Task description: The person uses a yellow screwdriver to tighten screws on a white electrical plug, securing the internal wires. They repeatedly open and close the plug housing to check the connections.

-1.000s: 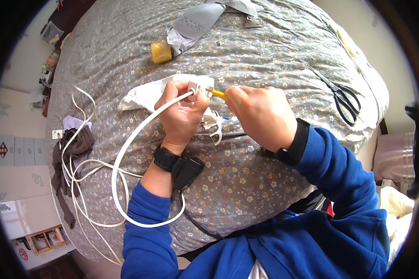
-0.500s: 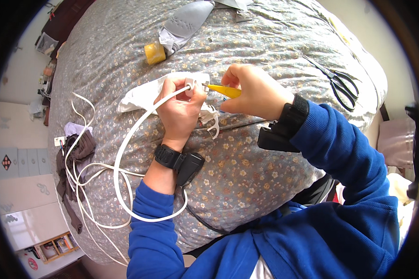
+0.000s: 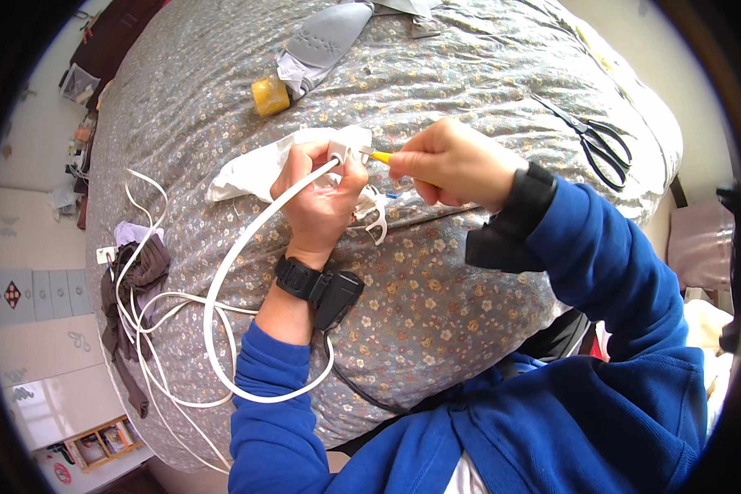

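My left hand point(image 3: 317, 193) is closed on a small white plastic block point(image 3: 338, 151), which looks like a plug on a cable. A thick white cable point(image 3: 247, 224) leaves the block and loops over my left forearm. In my closed right hand point(image 3: 457, 165) is a screwdriver point(image 3: 380, 156) with a yellow handle. Its thin metal tip is at the right side of the block; exact contact is too small to tell. Behind my left hand lies a crumpled white cloth or bag point(image 3: 243, 177). White scraps point(image 3: 377, 222) lie just below the block.
Black-handled scissors or pliers point(image 3: 597, 148) lie open at right on the flowered bedspread point(image 3: 436, 305). A yellow tape roll point(image 3: 271, 97) and a grey shoe-like item point(image 3: 329, 37) are at the back. Coiled white cable point(image 3: 144, 329) and dark cloth point(image 3: 144, 267) lie at left.
My right hand has turned over and slid along the screwdriver toward the block, covering most of the yellow handle. My left hand stays nearly still on the block.
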A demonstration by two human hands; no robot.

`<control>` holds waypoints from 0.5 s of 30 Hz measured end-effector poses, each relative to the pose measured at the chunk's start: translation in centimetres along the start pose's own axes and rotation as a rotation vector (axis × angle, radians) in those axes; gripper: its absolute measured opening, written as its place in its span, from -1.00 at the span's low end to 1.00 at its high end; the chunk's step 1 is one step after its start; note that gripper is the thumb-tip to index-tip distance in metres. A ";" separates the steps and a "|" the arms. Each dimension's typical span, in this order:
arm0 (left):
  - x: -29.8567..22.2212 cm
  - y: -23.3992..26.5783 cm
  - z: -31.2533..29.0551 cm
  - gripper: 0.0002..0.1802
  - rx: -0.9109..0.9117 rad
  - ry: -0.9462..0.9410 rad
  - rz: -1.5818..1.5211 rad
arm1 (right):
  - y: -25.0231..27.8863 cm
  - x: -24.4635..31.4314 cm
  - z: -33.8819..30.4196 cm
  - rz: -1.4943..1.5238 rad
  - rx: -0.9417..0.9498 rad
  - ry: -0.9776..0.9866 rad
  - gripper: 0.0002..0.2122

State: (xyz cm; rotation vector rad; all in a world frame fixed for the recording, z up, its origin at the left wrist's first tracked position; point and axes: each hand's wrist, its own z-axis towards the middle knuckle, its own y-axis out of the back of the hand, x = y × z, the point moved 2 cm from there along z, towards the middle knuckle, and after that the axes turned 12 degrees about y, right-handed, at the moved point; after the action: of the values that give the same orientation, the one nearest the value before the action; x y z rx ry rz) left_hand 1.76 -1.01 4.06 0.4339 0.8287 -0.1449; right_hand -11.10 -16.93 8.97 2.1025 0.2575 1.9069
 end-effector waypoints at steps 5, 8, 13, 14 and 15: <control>-0.4 0.1 0.0 -0.68 -0.008 -0.095 0.054 | -0.1 -2.5 0.1 0.977 0.114 -0.278 -0.57; -0.7 0.0 0.0 -0.68 -0.012 -0.120 0.084 | -0.1 -3.1 0.0 0.706 -0.024 -0.169 -0.47; -0.6 -0.1 0.0 -0.70 -0.012 -0.105 0.131 | -0.1 -2.2 -0.6 0.506 -0.114 -0.049 -0.28; -0.6 -0.1 0.0 -0.70 -0.014 -0.109 0.133 | -0.2 -2.1 -0.6 0.454 -0.127 -0.071 -0.28; -0.6 -0.1 0.0 -0.70 -0.016 -0.114 0.133 | -0.3 -2.0 -0.6 0.423 -0.123 -0.062 -0.28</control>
State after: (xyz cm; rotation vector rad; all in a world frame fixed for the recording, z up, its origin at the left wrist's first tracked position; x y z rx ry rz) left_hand 1.37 -1.15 4.45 0.4601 0.6863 -0.0396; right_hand -11.93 -17.26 7.03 2.2602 -0.3382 2.0068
